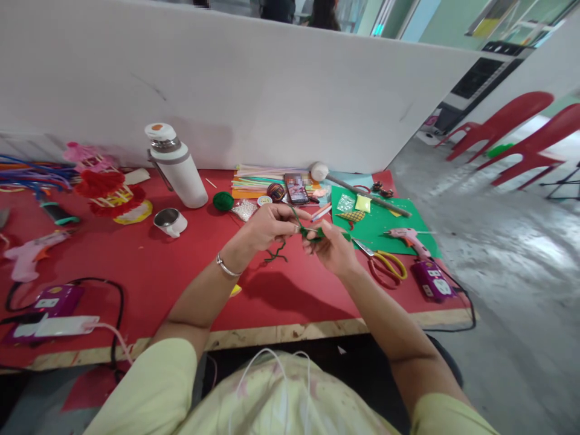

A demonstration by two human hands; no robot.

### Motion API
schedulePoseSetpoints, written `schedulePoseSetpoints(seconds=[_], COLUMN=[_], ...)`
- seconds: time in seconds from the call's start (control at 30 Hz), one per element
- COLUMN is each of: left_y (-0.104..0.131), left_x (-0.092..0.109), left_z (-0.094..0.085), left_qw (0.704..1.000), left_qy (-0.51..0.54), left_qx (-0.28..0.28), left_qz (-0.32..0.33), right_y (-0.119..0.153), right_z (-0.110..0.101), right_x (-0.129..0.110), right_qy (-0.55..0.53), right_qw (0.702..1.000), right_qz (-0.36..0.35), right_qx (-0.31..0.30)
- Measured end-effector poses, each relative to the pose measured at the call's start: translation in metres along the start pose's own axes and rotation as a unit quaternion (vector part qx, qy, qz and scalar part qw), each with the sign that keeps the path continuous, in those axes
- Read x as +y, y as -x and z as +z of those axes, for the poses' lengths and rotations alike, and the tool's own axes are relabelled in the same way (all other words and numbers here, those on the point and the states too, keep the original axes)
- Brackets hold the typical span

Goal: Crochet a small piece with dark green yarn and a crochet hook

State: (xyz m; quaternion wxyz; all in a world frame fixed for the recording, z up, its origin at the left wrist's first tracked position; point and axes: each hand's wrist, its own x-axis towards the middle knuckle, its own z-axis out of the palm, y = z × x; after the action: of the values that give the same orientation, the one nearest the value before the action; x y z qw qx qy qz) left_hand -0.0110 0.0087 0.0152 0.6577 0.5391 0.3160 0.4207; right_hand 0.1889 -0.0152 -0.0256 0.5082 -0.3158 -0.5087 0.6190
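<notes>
Over the middle of the red table, my two hands are close together, working green yarn (294,212). My left hand (272,226) is closed, pinching the yarn, with a strand running up over its fingers. A loose green yarn tail (275,254) hangs below it. My right hand (333,246) is closed around a thin metal crochet hook (312,229), whose tip meets the green stitches between the hands. The fingers partly cover the hook and the small worked piece. A ball of green yarn (223,201) lies on the table beyond my left hand.
Scissors (387,266) and a pink glue gun (410,238) lie to the right by a green sheet (408,211). A white flask (176,166) and a steel cup (170,222) stand left. Behind are a phone (296,188) and a white partition (272,90).
</notes>
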Motion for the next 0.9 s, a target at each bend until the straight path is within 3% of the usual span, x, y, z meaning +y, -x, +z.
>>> schedulePoseSetpoints(seconds=[0.13,0.27,0.63,0.73,0.83,0.9], left_y=[-0.004,-0.003,-0.003,-0.002,-0.003,-0.004], left_x=[-0.005,-0.003,-0.005,-0.006,-0.009,-0.013], left_z=[0.005,0.006,0.005,0.005,0.006,0.01], left_qw=[0.999,0.997,0.996,0.997,0.997,0.987], left_qy=[0.029,0.047,0.059,0.046,-0.01,-0.066], left_qx=[0.03,0.056,0.067,0.057,0.071,0.12], left_qz=[0.013,0.025,0.009,-0.007,0.034,0.087], right_y=[-0.005,-0.002,-0.001,0.0,-0.002,-0.004], right_z=[0.012,0.014,0.016,0.012,0.007,0.005], right_x=[0.014,0.016,0.023,0.016,0.005,0.001], right_qy=[0.029,0.127,0.216,0.247,0.294,0.353], right_qw=[0.994,0.975,0.939,0.93,0.926,0.905], right_qz=[-0.059,-0.139,-0.238,-0.257,-0.233,-0.235], right_qx=[0.092,0.115,0.119,0.089,0.035,0.045])
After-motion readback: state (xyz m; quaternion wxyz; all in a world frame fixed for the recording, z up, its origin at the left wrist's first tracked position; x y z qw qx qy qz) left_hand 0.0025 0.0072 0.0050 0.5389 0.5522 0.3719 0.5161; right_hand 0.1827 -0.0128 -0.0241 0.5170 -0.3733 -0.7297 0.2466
